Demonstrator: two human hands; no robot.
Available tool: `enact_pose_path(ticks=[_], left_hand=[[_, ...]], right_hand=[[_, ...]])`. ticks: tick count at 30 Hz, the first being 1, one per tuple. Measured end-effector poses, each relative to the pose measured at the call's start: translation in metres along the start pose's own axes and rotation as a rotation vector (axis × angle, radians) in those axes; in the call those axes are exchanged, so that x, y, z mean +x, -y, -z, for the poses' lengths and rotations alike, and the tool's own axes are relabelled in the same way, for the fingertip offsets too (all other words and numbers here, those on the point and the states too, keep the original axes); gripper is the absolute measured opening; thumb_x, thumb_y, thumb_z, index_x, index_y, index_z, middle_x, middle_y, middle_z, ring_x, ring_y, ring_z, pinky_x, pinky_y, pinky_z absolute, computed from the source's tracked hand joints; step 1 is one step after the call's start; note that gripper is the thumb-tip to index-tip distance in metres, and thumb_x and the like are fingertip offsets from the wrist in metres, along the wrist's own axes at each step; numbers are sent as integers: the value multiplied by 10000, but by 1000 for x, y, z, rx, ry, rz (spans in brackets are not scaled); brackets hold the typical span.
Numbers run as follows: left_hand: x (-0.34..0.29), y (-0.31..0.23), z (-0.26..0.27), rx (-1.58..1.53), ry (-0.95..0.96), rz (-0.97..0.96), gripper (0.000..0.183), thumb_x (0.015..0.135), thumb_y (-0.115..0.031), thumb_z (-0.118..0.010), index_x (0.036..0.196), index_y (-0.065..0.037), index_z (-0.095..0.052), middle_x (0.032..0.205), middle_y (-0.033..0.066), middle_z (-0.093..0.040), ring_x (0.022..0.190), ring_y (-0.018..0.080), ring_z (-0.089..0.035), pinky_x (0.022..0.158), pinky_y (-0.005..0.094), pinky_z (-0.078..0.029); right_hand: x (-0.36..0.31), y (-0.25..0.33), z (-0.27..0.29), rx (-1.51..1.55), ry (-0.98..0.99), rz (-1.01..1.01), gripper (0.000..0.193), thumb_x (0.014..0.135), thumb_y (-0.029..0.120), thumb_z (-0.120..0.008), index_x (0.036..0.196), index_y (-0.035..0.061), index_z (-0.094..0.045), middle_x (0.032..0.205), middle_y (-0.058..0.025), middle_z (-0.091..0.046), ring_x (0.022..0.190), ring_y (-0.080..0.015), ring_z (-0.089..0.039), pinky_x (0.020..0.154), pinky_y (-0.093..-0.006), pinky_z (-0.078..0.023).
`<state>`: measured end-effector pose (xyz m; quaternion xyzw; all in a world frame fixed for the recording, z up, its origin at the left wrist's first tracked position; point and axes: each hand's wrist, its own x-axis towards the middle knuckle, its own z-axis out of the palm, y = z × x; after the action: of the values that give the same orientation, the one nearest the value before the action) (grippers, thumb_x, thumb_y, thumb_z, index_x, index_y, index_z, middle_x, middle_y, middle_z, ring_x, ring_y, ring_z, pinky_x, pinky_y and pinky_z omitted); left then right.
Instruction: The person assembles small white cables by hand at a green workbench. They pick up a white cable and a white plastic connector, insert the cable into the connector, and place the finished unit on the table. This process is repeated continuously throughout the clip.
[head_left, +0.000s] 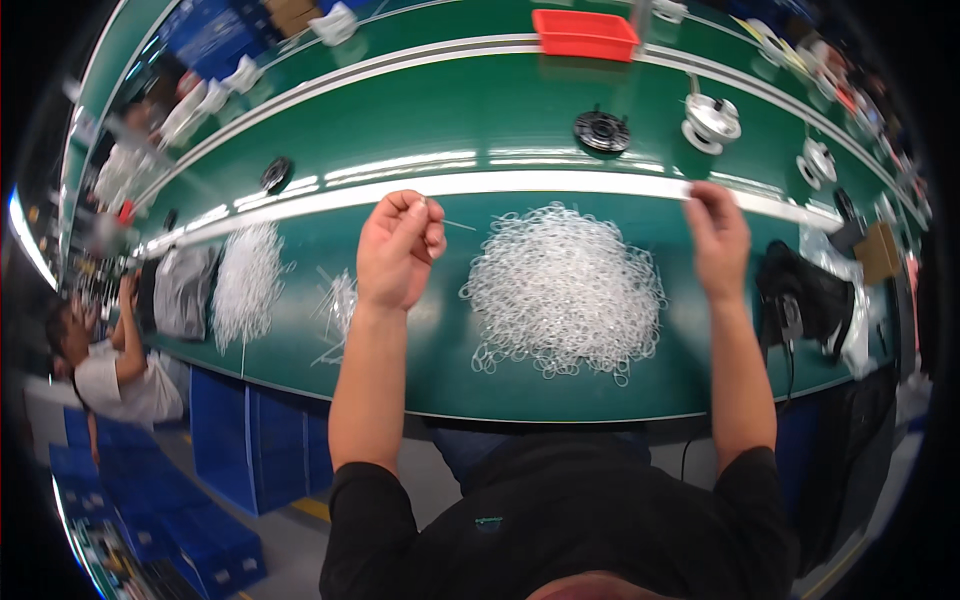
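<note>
Left of the large pile, my left hand (397, 245) is closed in a pinch on a thin pale plastic strip (458, 226), whose free end sticks out to the right over the green table. A big heap of small white plastic loops (563, 290) lies in front of me, between my forearms. My right hand (718, 240) hovers right of the heap near the white rail, palm turned inward. Motion blurs its fingertips, so whether they pinch anything is unclear. Further left are a few loose clear strips (338, 305) and a pile of straight white strips (248, 283).
Beyond the white rail (560, 181) runs a green belt (450, 120) carrying black round parts (602, 131) and white round parts (711, 122). A red tray (585, 35) stands behind. A black bag (808, 295) lies at right; another person (125, 365) sits at left near blue bins (250, 440).
</note>
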<state>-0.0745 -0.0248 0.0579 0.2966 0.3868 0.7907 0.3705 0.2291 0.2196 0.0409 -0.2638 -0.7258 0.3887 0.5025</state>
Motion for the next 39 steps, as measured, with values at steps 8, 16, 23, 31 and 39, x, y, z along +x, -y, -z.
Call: enact_pose_path(ticks=[8,16,23,31,39], left_hand=[[-14,48,-42,-242,188,128,89,1002,-63,-583,1085,-30,-572,1011,124,-664,718,129,-595,600,253,-480],[-24,70,-49,1,47,68,113,988,-69,-624,1065,4,-587,975,85,-663,762,115,-615,643,259,-521],[-26,80,-54,129,-105,-7,121,961,-50,-663,1034,30,-608,880,92,-674,748,128,-657,654,257,-570],[-23,79,-53,198,-138,-94,114,951,-22,-665,1030,37,-607,864,104,-683,744,129,-659,657,254,-568],[-24,81,-52,239,-116,-99,114,950,-13,-663,1034,40,-607,876,104,-682,748,134,-659,660,252,-560]], right_hand=[[-45,85,-107,162,449,49,234,851,107,-738,1054,14,-668,954,-133,-704,853,-260,-695,761,-348,-550],[-45,75,-122,148,195,69,84,847,13,-714,923,2,-679,853,-100,-705,781,-199,-692,696,-314,-543],[-55,66,-137,177,118,42,77,838,18,-721,908,22,-688,819,-85,-699,753,-207,-686,691,-320,-537],[-54,58,-137,54,146,209,67,818,48,-729,882,62,-718,767,-66,-698,717,-253,-670,695,-354,-522],[-52,56,-133,25,190,224,57,829,55,-718,883,72,-720,761,-47,-704,720,-231,-676,732,-348,-518]])
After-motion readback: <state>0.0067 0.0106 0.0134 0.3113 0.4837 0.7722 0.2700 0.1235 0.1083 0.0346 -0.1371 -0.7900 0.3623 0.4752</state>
